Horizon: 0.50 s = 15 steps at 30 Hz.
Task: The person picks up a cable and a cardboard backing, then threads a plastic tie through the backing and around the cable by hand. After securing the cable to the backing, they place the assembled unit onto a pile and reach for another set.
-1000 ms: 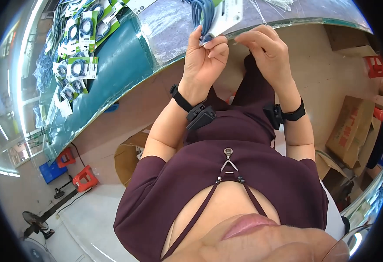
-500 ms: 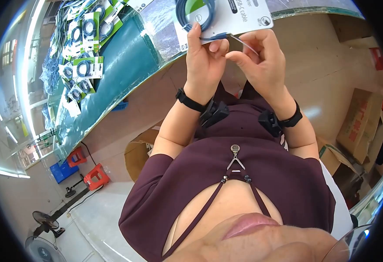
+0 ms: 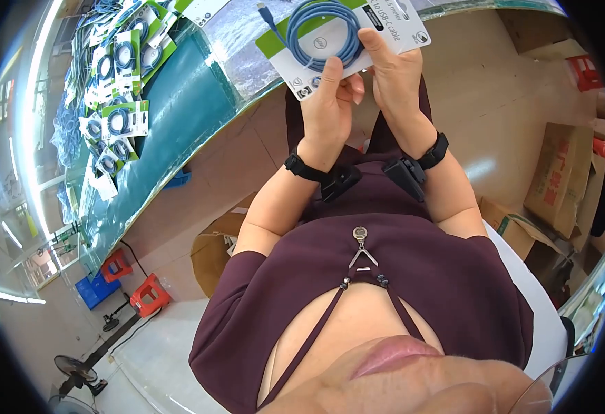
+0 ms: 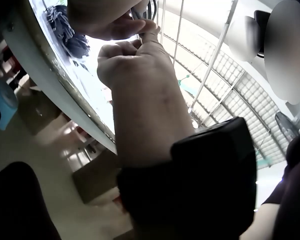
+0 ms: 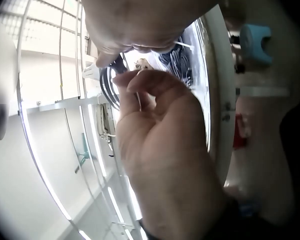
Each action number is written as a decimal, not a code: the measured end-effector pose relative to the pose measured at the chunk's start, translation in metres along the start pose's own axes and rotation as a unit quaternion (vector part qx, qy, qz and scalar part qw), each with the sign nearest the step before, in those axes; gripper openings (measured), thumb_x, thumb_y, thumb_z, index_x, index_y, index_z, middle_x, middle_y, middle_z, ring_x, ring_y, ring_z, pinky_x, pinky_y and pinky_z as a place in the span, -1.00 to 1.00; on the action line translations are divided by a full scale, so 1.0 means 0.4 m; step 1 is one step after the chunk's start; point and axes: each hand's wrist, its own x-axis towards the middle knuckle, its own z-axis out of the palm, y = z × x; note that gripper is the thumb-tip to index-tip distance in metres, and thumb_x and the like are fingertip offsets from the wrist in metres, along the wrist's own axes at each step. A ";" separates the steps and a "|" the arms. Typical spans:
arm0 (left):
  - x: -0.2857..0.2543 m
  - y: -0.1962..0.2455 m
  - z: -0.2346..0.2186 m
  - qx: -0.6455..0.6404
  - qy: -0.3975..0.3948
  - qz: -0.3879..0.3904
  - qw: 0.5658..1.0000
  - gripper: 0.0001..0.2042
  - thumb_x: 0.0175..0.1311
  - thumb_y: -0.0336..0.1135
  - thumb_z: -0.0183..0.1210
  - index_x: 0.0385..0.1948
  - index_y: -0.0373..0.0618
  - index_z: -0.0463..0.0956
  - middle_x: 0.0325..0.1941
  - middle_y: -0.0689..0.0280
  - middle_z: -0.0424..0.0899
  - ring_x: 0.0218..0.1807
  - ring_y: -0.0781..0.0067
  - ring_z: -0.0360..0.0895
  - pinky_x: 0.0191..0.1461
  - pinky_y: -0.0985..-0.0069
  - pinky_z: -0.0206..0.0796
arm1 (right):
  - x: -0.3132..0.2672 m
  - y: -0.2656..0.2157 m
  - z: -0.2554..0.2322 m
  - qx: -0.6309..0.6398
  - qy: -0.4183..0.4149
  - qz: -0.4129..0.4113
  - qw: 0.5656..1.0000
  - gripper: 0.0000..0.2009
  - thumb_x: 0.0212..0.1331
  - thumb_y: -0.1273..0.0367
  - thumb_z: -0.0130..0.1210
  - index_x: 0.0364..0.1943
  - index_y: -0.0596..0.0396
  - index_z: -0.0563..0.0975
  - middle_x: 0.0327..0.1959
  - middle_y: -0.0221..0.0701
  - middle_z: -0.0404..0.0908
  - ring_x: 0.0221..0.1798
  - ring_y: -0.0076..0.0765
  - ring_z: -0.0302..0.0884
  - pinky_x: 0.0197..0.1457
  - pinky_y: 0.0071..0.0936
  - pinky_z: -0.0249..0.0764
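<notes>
In the head view a blue coiled cable [image 3: 323,34] lies on a white and green card [image 3: 399,27] printed with "USB-C cable". One connector of the cable sticks out at the upper left of the card. My left hand [image 3: 326,110] pinches the card's lower edge, its thumb over the bottom of the coil. At the right, my right hand [image 3: 399,79] grips the card with its thumb on the coil's edge. The fingers behind the card are partly hidden. Both hands, the left [image 4: 140,65] and the right [image 5: 162,125], appear close together in the wrist views.
Several carded cables [image 3: 119,121] lie piled on the green table [image 3: 178,103] at the left. Cardboard boxes [image 3: 558,179] stand on the floor at the right. Red stools [image 3: 150,295] and a fan [image 3: 74,369] are at the lower left.
The card has tilted, its left side lower. My right hand has moved from the thin white strand below the card onto the card and coil. The connector now points up at the left.
</notes>
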 end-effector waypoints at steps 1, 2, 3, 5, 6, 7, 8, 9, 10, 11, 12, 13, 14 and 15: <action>0.007 0.003 -0.015 0.004 0.005 0.001 1.000 -0.82 0.37 -0.27 0.04 -0.14 -0.14 0.43 -0.31 0.35 0.59 -0.49 0.55 0.43 -0.47 0.63 0.22 | 0.001 0.004 -0.011 -0.059 -0.027 0.021 0.998 -0.68 0.12 0.39 0.25 -0.06 0.18 0.46 -0.26 -0.48 0.51 -0.31 -0.65 0.44 -0.41 -0.73 0.31; 0.016 0.009 -0.030 0.008 0.011 0.004 1.000 -0.83 0.37 -0.28 0.04 -0.14 -0.14 0.43 -0.31 0.35 0.58 -0.49 0.55 0.43 -0.47 0.63 0.22 | 0.000 0.006 -0.020 -0.117 -0.056 0.042 0.991 -0.67 0.14 0.39 0.23 -0.04 0.19 0.46 -0.23 -0.46 0.50 -0.26 -0.63 0.45 -0.39 -0.72 0.33; 0.024 0.013 -0.040 0.013 0.017 0.007 1.000 -0.83 0.37 -0.28 0.04 -0.14 -0.14 0.43 -0.31 0.34 0.58 -0.49 0.54 0.44 -0.47 0.64 0.22 | -0.003 0.007 -0.030 -0.116 -0.056 0.042 0.991 -0.67 0.14 0.39 0.23 -0.04 0.19 0.46 -0.23 -0.46 0.50 -0.26 -0.63 0.45 -0.39 -0.72 0.33; 0.036 0.022 -0.049 -0.019 0.030 -0.006 0.999 -0.84 0.37 -0.29 0.04 -0.15 -0.14 0.43 -0.32 0.35 0.57 -0.49 0.55 0.43 -0.48 0.64 0.22 | -0.009 0.008 -0.051 -0.205 -0.115 0.023 0.972 -0.70 0.18 0.39 0.18 -0.03 0.20 0.47 -0.18 -0.42 0.47 -0.22 -0.64 0.42 -0.35 -0.70 0.33; 0.043 0.029 -0.053 -0.054 0.043 -0.020 0.997 -0.85 0.37 -0.29 0.05 -0.17 -0.14 0.42 -0.34 0.35 0.56 -0.49 0.55 0.42 -0.49 0.64 0.21 | -0.011 0.006 -0.061 -0.248 -0.145 0.013 0.958 -0.71 0.19 0.39 0.15 -0.03 0.21 0.47 -0.15 -0.41 0.46 -0.20 -0.64 0.41 -0.33 -0.70 0.33; 0.049 0.034 -0.057 -0.089 0.056 -0.033 0.994 -0.86 0.37 -0.30 0.05 -0.18 -0.14 0.42 -0.36 0.35 0.55 -0.48 0.56 0.41 -0.49 0.64 0.20 | -0.016 -0.004 -0.072 -0.247 -0.149 0.013 0.957 -0.71 0.19 0.39 0.15 -0.03 0.21 0.47 -0.15 -0.41 0.46 -0.20 -0.64 0.41 -0.33 -0.70 0.33; 0.052 0.038 -0.062 -0.089 0.058 -0.031 0.994 -0.86 0.37 -0.30 0.05 -0.18 -0.14 0.42 -0.36 0.35 0.55 -0.48 0.56 0.41 -0.49 0.64 0.20 | -0.030 -0.024 -0.087 -0.292 -0.200 -0.016 0.935 -0.73 0.21 0.41 0.12 -0.03 0.21 0.48 -0.13 -0.39 0.44 -0.17 -0.64 0.40 -0.31 -0.69 0.34; 0.055 0.038 -0.067 -0.121 0.056 -0.047 0.990 -0.86 0.36 -0.30 0.06 -0.19 -0.14 0.41 -0.39 0.36 0.52 -0.49 0.56 0.39 -0.50 0.65 0.19 | -0.044 -0.045 -0.101 -0.336 -0.250 -0.044 0.907 -0.74 0.22 0.42 0.09 -0.03 0.21 0.48 -0.11 -0.38 0.43 -0.15 -0.63 0.40 -0.29 -0.68 0.34; 0.056 0.038 -0.070 -0.154 0.053 -0.063 0.985 -0.86 0.35 -0.30 0.07 -0.20 -0.14 0.40 -0.42 0.36 0.50 -0.50 0.57 0.38 -0.51 0.65 0.18 | -0.051 -0.054 -0.108 -0.378 -0.297 -0.072 0.874 -0.76 0.23 0.44 0.06 -0.04 0.21 0.49 -0.08 -0.36 0.41 -0.13 -0.62 0.39 -0.27 -0.67 0.35; 0.055 0.036 -0.072 -0.186 0.050 -0.080 0.978 -0.86 0.35 -0.30 0.08 -0.22 -0.14 0.40 -0.45 0.36 0.48 -0.50 0.58 0.36 -0.52 0.66 0.17 | -0.052 -0.053 -0.108 -0.378 -0.297 -0.070 0.874 -0.76 0.23 0.44 0.06 -0.04 0.21 0.49 -0.08 -0.36 0.41 -0.13 -0.62 0.39 -0.27 -0.67 0.35; 0.053 0.034 -0.071 -0.186 0.051 -0.082 0.978 -0.86 0.35 -0.30 0.08 -0.22 -0.14 0.40 -0.45 0.36 0.48 -0.50 0.58 0.36 -0.52 0.66 0.17 | -0.053 -0.051 -0.105 -0.381 -0.289 -0.083 0.874 -0.76 0.22 0.46 0.06 -0.04 0.20 0.50 -0.13 -0.37 0.43 -0.17 -0.61 0.40 -0.29 -0.67 0.35; 0.053 0.033 -0.069 -0.235 0.047 -0.108 0.965 -0.85 0.35 -0.29 0.08 -0.23 -0.16 0.39 -0.46 0.36 0.45 -0.51 0.58 0.34 -0.53 0.66 0.15 | -0.054 -0.050 -0.102 -0.385 -0.280 -0.097 0.874 -0.76 0.20 0.49 0.05 -0.05 0.19 0.51 -0.18 -0.37 0.44 -0.21 -0.60 0.41 -0.31 -0.67 0.35; 0.054 0.034 -0.065 -0.282 0.042 -0.134 0.949 -0.83 0.34 -0.29 0.08 -0.24 -0.19 0.38 -0.47 0.36 0.42 -0.52 0.59 0.32 -0.53 0.66 0.13 | -0.054 -0.049 -0.097 -0.388 -0.270 -0.111 0.874 -0.76 0.18 0.52 0.05 -0.06 0.18 0.51 -0.23 -0.37 0.46 -0.25 -0.60 0.43 -0.32 -0.66 0.35; 0.055 0.035 -0.061 -0.329 0.037 -0.160 0.930 -0.82 0.34 -0.29 0.08 -0.25 -0.22 0.36 -0.47 0.35 0.39 -0.53 0.59 0.30 -0.54 0.66 0.12 | -0.055 -0.057 -0.088 -0.388 -0.268 -0.111 0.875 -0.76 0.18 0.52 0.05 -0.06 0.18 0.51 -0.23 -0.37 0.46 -0.25 -0.60 0.43 -0.32 -0.66 0.35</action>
